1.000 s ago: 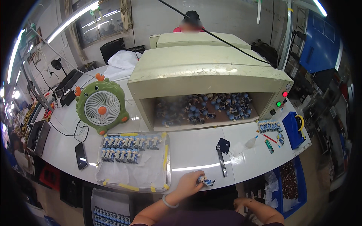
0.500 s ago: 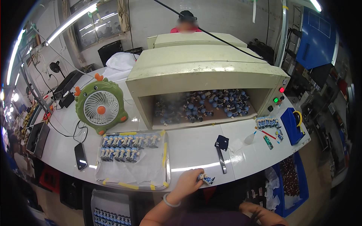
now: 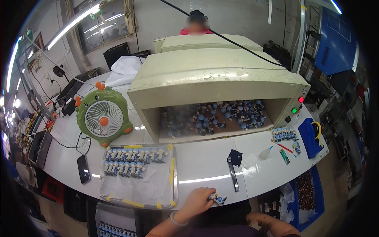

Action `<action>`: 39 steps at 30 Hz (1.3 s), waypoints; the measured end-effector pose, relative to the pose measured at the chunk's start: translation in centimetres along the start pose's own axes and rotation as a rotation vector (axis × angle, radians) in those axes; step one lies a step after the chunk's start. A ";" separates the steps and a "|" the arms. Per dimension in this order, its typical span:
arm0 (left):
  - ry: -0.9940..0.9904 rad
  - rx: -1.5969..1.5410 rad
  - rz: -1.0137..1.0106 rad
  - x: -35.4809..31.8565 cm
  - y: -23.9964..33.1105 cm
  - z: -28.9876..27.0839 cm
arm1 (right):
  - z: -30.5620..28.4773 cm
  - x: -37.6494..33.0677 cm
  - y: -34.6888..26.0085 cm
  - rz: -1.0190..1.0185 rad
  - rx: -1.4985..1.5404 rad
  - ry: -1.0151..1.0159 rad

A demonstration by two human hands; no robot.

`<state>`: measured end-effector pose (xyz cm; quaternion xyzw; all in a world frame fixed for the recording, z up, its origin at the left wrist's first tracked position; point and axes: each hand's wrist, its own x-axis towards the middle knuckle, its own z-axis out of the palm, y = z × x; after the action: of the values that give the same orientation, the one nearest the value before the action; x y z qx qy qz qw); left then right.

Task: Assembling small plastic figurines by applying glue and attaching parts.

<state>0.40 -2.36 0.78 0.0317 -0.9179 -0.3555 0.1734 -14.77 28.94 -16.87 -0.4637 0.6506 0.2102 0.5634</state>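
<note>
My left hand [image 3: 198, 202], with a pale band round its wrist, is at the table's front edge. Its fingers are closed on a small blue-and-white figurine [image 3: 218, 198] that lies on its side. My right hand [image 3: 256, 218] is low, below the table edge; its fingers are too dim to make out. Left of my left hand, a paper-lined tray [image 3: 154, 193] with yellow tape on its rim carries two rows of similar figurines [image 3: 124, 168]. A dark cloth pad [image 3: 234, 158] and a black strap-like tool [image 3: 233, 177] lie beyond the held figurine.
A cream tunnel machine [image 3: 213, 89] holds many loose figurines. A green fan [image 3: 103, 118] and a phone [image 3: 83, 169] stand left. At right are a nozzle bottle [image 3: 265, 153], a green tube [image 3: 284, 157], grouped figurines [image 3: 285, 134] and a blue bin [image 3: 310, 138]. A person [image 3: 196, 25] is behind.
The whole view has shifted slightly, so the machine and table sit a little lower. My left hand still grips the figurine at the table edge; my right hand has moved slightly left.
</note>
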 end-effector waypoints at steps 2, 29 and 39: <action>-0.008 0.004 -0.028 0.1 0.1 -0.3 | 0.2 0.9 1.0 -0.164 0.020 0.083; -0.004 0.022 -0.042 0.8 0.4 -0.4 | -0.3 2.9 2.2 -0.281 0.012 -0.007; -0.026 -0.012 -0.057 0.6 0.2 -0.2 | -1.4 0.5 0.2 -0.158 0.034 -0.073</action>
<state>-0.10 -2.42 1.23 0.0521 -0.9167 -0.3662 0.1514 -15.70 27.73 -16.98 -0.4960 0.5944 0.1705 0.6096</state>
